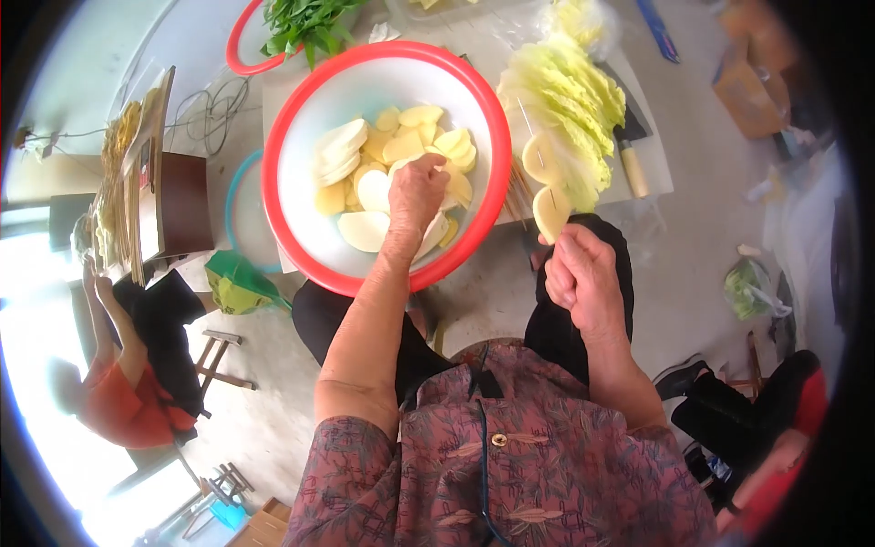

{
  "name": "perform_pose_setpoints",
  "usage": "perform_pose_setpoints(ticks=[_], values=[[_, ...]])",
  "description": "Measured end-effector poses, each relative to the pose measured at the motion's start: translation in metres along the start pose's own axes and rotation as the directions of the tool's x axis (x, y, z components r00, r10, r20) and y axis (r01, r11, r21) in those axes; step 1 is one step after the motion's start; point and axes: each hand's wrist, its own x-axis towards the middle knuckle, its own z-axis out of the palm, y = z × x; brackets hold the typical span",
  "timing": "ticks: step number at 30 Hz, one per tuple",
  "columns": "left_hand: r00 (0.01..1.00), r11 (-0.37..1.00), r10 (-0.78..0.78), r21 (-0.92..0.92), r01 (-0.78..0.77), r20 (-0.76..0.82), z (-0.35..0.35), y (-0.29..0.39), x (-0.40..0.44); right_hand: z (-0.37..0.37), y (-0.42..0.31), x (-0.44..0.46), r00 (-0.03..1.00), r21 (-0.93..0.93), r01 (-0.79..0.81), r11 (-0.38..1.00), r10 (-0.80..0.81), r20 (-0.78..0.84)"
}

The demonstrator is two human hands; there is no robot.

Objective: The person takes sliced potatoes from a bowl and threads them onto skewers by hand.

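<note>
My left hand (pixel 419 195) reaches into a white basin with a red rim (pixel 276 178), its fingers bent and pressed together among pale yellow potato slices (pixel 404 147). Its fingertips are partly hidden, so what they pinch does not show. Whiter slices (pixel 338 151) are stacked at the basin's left. My right hand (pixel 585 273) is closed around the lower end of a thin skewer (pixel 524 113). Two potato slices (pixel 540 159) are threaded on that skewer, the lower one right at my fingers. Behind the skewer lie leaves of Chinese cabbage (pixel 570 96).
A wooden-handled knife (pixel 632 169) lies right of the cabbage. Green leaves (pixel 305 23) fill another red-rimmed container at the top. More skewers (pixel 518 193) lie beside the basin. One person in orange (pixel 137 397) is at the left, another in red (pixel 793 456) at the lower right.
</note>
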Motion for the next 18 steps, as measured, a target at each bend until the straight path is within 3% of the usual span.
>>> perform_pose_setpoints(ticks=[4, 7, 8, 10, 14, 16, 18], values=[[0.997, 0.993, -0.070, -0.096, 0.068, -0.012, -0.005, 0.000, 0.014, -0.003, 0.000, 0.003, 1.000, 0.017, -0.020, 1.000, 0.020, 0.014], [0.981, 1.000, -0.009, 0.016, 0.012, -0.196, -0.020, -0.012, 0.031, -0.006, 0.000, 0.006, 1.000, 0.044, -0.013, 0.999, 0.012, 0.028], [0.967, 0.993, -0.063, 0.082, 0.086, -0.248, -0.022, -0.019, 0.039, -0.007, 0.000, 0.006, 0.999, 0.046, -0.002, 0.999, 0.000, 0.039], [0.946, 0.982, 0.070, 0.187, -0.010, -0.317, -0.028, -0.030, 0.055, -0.007, 0.000, 0.008, 0.999, 0.049, 0.006, 0.999, -0.008, 0.048], [0.986, 0.955, 0.061, 0.295, -0.013, -0.155, -0.025, -0.029, 0.082, -0.005, 0.001, 0.012, 1.000, 0.008, 0.002, 1.000, -0.002, 0.021], [0.947, 0.880, 0.298, 0.418, -0.225, -0.116, -0.014, -0.022, 0.086, -0.006, 0.002, 0.011, 1.000, -0.017, 0.004, 1.000, -0.004, 0.003], [0.953, 0.881, 0.291, 0.410, -0.235, -0.080, -0.008, -0.025, 0.090, -0.007, 0.005, 0.012, 0.999, -0.041, 0.034, 0.999, -0.034, 0.008]])
